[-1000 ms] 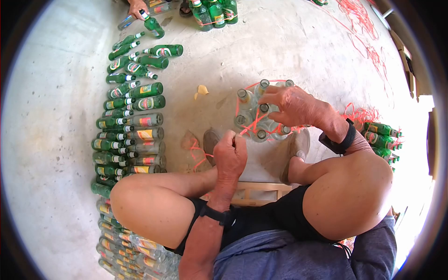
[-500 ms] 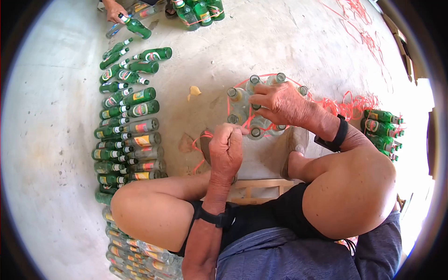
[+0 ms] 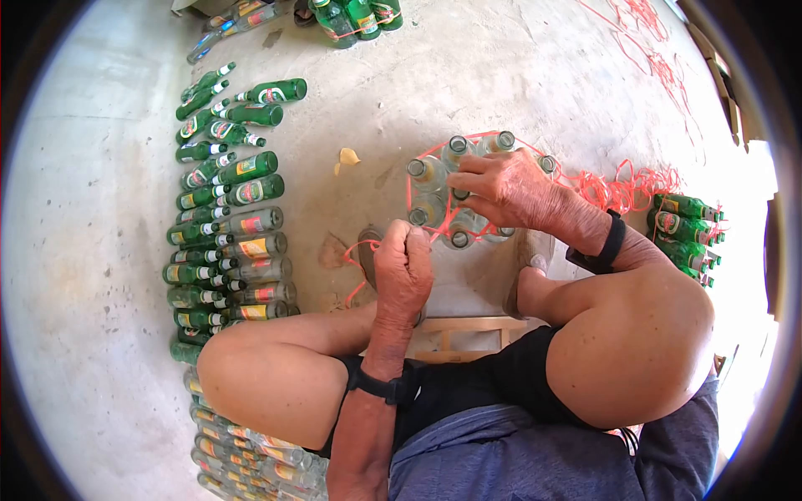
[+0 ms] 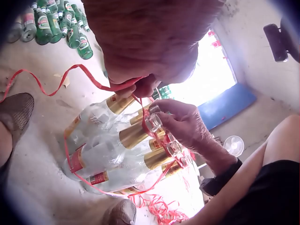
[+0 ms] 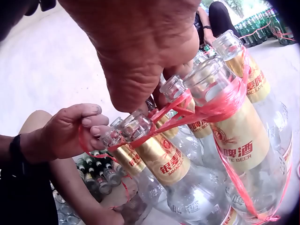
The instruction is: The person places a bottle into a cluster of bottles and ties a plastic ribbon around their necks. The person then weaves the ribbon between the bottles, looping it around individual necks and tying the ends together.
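A cluster of clear glass beer bottles [image 3: 427, 177] with gold neck foil stands upright on the floor between the feet, with pink-red plastic string [image 5: 225, 108] round the bodies and across the necks. My left hand [image 3: 404, 271], a fist at the cluster's near-left side, grips the string; a loose tail of string [image 4: 51, 91] trails from it. My right hand [image 3: 510, 188] is over the tops from the right, its thumb and fingers pinching a bottle neck [image 4: 153, 110] in the left wrist view. Part of that bottle is hidden under the hand.
Green bottles [image 3: 251, 192] lie in rows on the left, with clear ones [image 3: 259, 248] beside them. Tied green bundles stand at the top [image 3: 359, 21] and lie at the right [image 3: 681, 225]. Loose string [image 3: 626, 188] heaps right of the cluster. Below is a wooden stool [image 3: 468, 334].
The head view has shifted slightly. My left hand has drawn a little left and down with the string; my right stays over the necks. Another person's hand, holding a green bottle, has left the head view.
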Action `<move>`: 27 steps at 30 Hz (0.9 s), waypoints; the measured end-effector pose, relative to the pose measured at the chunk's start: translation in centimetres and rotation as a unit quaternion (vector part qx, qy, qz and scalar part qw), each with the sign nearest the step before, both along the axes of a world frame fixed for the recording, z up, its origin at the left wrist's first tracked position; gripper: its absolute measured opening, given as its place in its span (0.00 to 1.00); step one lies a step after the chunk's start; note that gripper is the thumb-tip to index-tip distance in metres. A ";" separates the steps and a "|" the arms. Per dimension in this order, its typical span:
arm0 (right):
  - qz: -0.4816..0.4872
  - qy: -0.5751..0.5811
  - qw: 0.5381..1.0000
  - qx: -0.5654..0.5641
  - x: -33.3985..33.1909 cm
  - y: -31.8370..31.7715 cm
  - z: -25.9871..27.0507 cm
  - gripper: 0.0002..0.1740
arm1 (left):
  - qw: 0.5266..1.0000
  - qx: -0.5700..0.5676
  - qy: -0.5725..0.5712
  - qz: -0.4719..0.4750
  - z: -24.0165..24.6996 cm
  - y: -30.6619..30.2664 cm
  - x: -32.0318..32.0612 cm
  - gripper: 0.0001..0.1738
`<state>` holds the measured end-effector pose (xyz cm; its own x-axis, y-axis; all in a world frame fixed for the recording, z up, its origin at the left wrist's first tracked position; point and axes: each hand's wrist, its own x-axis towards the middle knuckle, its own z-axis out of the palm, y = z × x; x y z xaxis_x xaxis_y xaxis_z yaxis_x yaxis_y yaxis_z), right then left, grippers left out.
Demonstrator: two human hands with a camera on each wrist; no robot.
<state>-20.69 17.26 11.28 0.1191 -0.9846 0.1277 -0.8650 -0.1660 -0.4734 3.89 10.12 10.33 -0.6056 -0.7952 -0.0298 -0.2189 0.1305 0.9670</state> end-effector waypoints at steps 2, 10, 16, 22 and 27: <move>-0.002 0.014 1.000 -0.008 0.0 0.0 -0.1 0.19 | 1.000 -0.005 -0.003 -0.002 -0.1 0.0 0.0 0.14; 0.072 0.033 0.994 -0.073 -0.2 1.5 4.1 0.39 | 1.000 0.017 -0.015 -0.012 -0.5 -0.2 0.1 0.15; 0.107 0.113 0.987 -0.038 0.7 2.8 1.0 0.45 | 0.999 0.018 -0.034 -0.008 0.4 -0.1 -0.4 0.15; 0.082 0.134 0.986 -0.046 0.9 2.9 -0.2 0.44 | 0.999 0.003 -0.049 -0.015 0.3 -0.3 -0.4 0.15; 0.074 0.150 0.984 -0.060 0.9 2.8 -0.3 0.41 | 0.998 -0.003 -0.063 -0.018 0.8 -0.5 -0.2 0.15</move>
<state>-19.76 20.10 11.01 0.3099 -0.9336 0.1796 -0.9253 -0.3396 -0.1689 3.70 9.67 11.14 -0.6261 -0.7730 -0.1024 -0.3341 0.1473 0.9310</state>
